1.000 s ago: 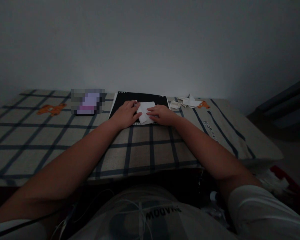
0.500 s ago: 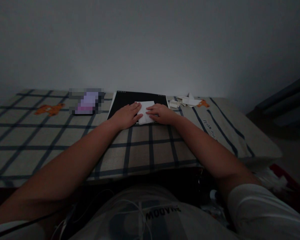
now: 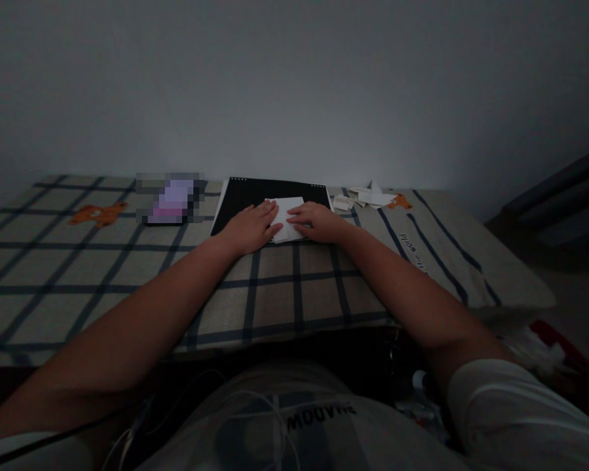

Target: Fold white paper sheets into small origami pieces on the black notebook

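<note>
A folded sheet of white paper [image 3: 288,226] lies on a black board or pad [image 3: 245,194] with small holes along its edge. My left hand [image 3: 250,227] rests flat on the paper's left side, its fingers stretched out and pressing on it. From the other side, my right hand [image 3: 319,222] lies over the paper's right part, fingers extended and spread a little. Both palms face down, and neither hand grips the sheet. Part of the paper is hidden under the fingers.
Several folded white paper pieces [image 3: 368,196] sit right of the black pad. A phone [image 3: 171,199], partly pixelated, lies to the left. A checked cloth [image 3: 275,294] covers the table, which stands against a grey wall [image 3: 294,91].
Both hands stay on the paper in nearly the same place. The paper and the other objects have not visibly moved.
</note>
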`<state>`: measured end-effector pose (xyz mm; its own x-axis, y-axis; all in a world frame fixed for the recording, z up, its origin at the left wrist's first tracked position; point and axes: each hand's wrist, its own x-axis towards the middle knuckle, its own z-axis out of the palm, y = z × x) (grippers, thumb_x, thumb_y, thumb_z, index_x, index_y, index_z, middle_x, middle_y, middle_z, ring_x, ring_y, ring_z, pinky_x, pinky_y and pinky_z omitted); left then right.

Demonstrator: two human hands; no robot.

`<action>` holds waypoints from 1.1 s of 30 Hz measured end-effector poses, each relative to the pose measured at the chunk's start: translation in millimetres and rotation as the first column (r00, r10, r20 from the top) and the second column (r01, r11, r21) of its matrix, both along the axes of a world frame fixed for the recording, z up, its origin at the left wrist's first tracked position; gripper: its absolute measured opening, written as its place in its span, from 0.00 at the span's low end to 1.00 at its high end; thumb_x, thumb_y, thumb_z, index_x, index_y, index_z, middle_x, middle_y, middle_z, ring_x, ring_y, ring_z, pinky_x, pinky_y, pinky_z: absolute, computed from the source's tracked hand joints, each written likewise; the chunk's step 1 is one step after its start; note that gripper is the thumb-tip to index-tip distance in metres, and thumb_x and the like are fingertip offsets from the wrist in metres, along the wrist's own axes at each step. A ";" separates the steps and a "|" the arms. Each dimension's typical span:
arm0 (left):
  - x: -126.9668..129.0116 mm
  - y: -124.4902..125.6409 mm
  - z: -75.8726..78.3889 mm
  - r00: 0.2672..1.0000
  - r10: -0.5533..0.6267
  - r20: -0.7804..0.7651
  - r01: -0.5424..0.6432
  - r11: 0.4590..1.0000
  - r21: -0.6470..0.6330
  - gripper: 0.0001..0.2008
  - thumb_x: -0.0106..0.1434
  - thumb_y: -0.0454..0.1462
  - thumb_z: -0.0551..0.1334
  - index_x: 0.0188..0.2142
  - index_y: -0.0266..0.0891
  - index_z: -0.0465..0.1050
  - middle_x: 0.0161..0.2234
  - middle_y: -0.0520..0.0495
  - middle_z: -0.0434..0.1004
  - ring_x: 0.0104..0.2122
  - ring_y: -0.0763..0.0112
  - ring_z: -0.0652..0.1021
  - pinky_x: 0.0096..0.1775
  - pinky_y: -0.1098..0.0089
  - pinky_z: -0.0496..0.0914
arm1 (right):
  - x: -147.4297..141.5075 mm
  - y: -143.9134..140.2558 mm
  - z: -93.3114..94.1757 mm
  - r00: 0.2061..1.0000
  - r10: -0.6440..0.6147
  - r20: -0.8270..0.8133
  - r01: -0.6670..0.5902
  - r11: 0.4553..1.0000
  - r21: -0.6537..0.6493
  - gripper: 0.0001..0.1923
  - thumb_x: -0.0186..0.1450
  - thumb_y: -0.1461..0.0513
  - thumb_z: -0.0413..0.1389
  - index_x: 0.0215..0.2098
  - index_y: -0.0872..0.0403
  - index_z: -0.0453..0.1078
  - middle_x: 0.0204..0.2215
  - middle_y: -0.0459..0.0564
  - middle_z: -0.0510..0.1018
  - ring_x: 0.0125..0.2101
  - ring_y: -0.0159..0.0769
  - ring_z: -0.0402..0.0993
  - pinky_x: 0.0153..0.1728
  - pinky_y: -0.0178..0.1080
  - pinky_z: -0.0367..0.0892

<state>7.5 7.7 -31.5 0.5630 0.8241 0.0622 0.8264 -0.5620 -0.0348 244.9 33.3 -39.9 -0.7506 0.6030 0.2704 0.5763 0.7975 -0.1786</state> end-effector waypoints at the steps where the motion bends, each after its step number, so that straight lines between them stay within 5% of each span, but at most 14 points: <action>1: 0.3 -0.4 0.4 1.000 0.003 -0.006 -0.003 1.000 -0.003 0.33 0.77 0.47 0.42 0.72 0.26 0.51 0.73 0.31 0.50 0.72 0.55 0.54 0.68 0.54 0.54 | -0.1 -0.1 0.0 1.000 0.000 -0.002 0.000 1.000 -0.003 0.19 0.71 0.61 0.53 0.56 0.55 0.78 0.59 0.58 0.77 0.59 0.47 0.71 0.61 0.51 0.61; 33: -4.2 0.4 -0.6 0.998 0.001 -0.058 -0.001 1.000 0.007 0.32 0.77 0.47 0.38 0.73 0.33 0.49 0.74 0.39 0.45 0.73 0.62 0.50 0.67 0.57 0.54 | -2.5 0.3 -2.1 1.000 0.020 -0.014 -0.020 0.999 0.037 0.18 0.71 0.62 0.54 0.54 0.57 0.79 0.58 0.59 0.78 0.57 0.47 0.73 0.60 0.51 0.63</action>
<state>3.3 8.2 -32.2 0.5650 0.8243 0.0351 0.8234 -0.5607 -0.0870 242.4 33.6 -41.9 -0.7583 0.5772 0.3031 0.5578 0.8151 -0.1567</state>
